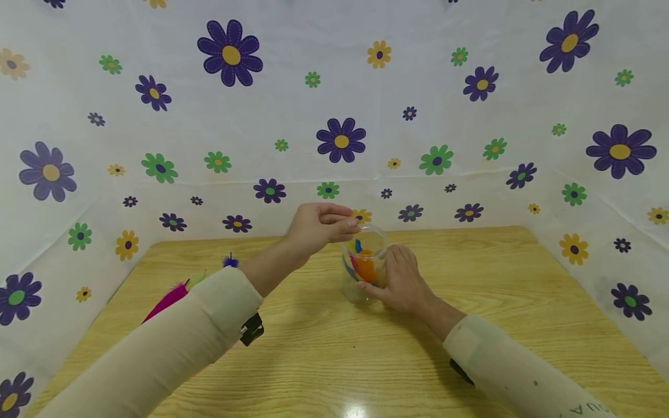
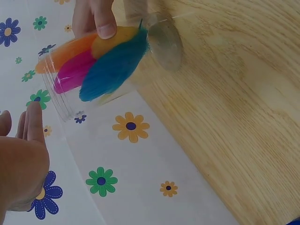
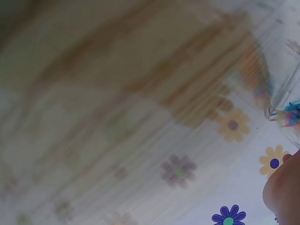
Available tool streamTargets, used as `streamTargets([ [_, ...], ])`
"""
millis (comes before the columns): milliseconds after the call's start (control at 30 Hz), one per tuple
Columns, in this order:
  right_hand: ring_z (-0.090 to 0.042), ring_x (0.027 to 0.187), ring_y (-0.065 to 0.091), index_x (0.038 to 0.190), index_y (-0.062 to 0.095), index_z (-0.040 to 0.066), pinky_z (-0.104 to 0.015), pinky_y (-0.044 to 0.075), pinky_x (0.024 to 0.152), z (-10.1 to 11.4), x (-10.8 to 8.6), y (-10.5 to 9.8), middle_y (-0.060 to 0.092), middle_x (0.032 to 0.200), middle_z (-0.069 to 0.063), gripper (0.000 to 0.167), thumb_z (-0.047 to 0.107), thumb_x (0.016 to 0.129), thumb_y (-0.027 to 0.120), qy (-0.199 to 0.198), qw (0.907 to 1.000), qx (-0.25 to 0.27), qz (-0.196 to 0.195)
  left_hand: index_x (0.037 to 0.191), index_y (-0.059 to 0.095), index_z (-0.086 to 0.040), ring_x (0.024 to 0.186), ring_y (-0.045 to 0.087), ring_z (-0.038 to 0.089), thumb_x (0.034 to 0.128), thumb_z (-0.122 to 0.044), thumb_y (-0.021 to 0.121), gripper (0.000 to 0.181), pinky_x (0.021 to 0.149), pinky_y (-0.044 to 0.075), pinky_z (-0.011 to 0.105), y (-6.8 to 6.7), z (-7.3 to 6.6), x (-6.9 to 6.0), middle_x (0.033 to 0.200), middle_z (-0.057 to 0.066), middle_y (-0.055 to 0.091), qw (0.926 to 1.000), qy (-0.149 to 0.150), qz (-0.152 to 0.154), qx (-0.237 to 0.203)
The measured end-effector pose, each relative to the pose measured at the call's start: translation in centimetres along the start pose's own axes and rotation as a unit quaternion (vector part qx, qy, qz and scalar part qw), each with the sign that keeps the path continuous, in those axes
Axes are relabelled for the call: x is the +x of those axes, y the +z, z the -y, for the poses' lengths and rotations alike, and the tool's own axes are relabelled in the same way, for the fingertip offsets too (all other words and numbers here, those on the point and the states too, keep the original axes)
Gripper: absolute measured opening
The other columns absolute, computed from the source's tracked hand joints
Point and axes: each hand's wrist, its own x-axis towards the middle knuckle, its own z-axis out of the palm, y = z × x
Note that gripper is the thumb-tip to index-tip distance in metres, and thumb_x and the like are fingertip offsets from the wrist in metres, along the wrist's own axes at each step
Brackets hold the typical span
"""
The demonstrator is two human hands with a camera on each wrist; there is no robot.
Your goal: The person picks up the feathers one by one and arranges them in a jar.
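A clear jar [image 1: 356, 295] stands on the table, held around its side by my right hand [image 1: 406, 280]. Inside it lean several feathers: an orange feather [image 2: 70, 50], a magenta feather [image 2: 75, 74], a blue feather [image 2: 112, 70] and a yellow one [image 2: 112, 43]. At the jar's mouth is my left hand [image 1: 320, 225], its fingers extended toward the rim. Nothing shows between those fingers in the left wrist view. Most of the right wrist view is blurred; quill ends inside the jar appear at its right edge.
Left of the jar, partly behind my left forearm, lie a magenta feather [image 1: 166, 303], a light green feather [image 1: 198, 278] and a dark blue feather [image 1: 230, 262]. A white flower-patterned sheet [image 1: 292, 104] encloses the back and sides of the wooden table [image 1: 324, 360].
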Motion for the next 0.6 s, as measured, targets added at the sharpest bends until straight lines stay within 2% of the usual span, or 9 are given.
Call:
streamTargets([
  [133,-0.030,0.110,0.047,0.123,0.047,0.000,-0.051,0.028,0.114,0.0,0.0,0.0,0.054,0.111,-0.012,0.076,0.062,0.084,0.067,0.003,1.0000,0.003,0.003,0.124,0.061,0.004,0.104,0.073,0.027,0.0941,-0.008,0.067,0.033,0.086,0.058,0.033,-0.5,0.0,-0.2,0.117,0.022,0.070,0.9999,0.013,-0.006,-0.001],
  [267,-0.030,0.112,0.047,0.126,0.045,0.001,-0.051,0.027,0.115,0.1,0.0,-0.2,0.054,0.114,-0.012,0.077,0.062,0.084,0.067,0.007,0.9999,0.004,0.009,0.126,0.060,0.004,0.106,0.072,0.028,0.0953,-0.008,0.066,0.034,0.088,0.057,0.034,-1.5,0.0,-0.6,0.119,0.022,0.069,0.9989,0.040,-0.008,0.022],
  [400,-0.031,0.114,0.047,0.125,0.046,0.002,-0.050,0.026,0.116,0.2,0.0,-0.3,0.054,0.114,-0.012,0.076,0.062,0.084,0.067,0.013,0.9998,0.009,0.015,0.125,0.061,0.002,0.108,0.071,0.027,0.0956,-0.010,0.067,0.032,0.089,0.057,0.034,-2.8,0.1,-1.3,0.119,0.019,0.070,0.9939,0.076,-0.005,0.080],
  [500,-0.030,0.114,0.047,0.124,0.046,0.002,-0.051,0.026,0.115,0.2,-0.1,-0.3,0.054,0.114,-0.012,0.075,0.062,0.084,0.067,0.012,0.9998,0.010,0.014,0.125,0.063,-0.001,0.110,0.070,0.025,0.0951,-0.013,0.068,0.032,0.092,0.056,0.033,-3.9,0.3,-1.9,0.121,0.014,0.071,0.9826,0.106,-0.004,0.152],
  [600,-0.030,0.113,0.047,0.124,0.046,0.002,-0.052,0.026,0.115,0.2,-0.1,-0.2,0.054,0.113,-0.011,0.075,0.063,0.084,0.067,0.010,0.9998,0.009,0.013,0.126,0.064,-0.006,0.113,0.068,0.023,0.0942,-0.018,0.070,0.034,0.095,0.055,0.035,-5.1,0.7,-2.5,0.124,0.009,0.070,0.9621,0.135,-0.006,0.237],
])
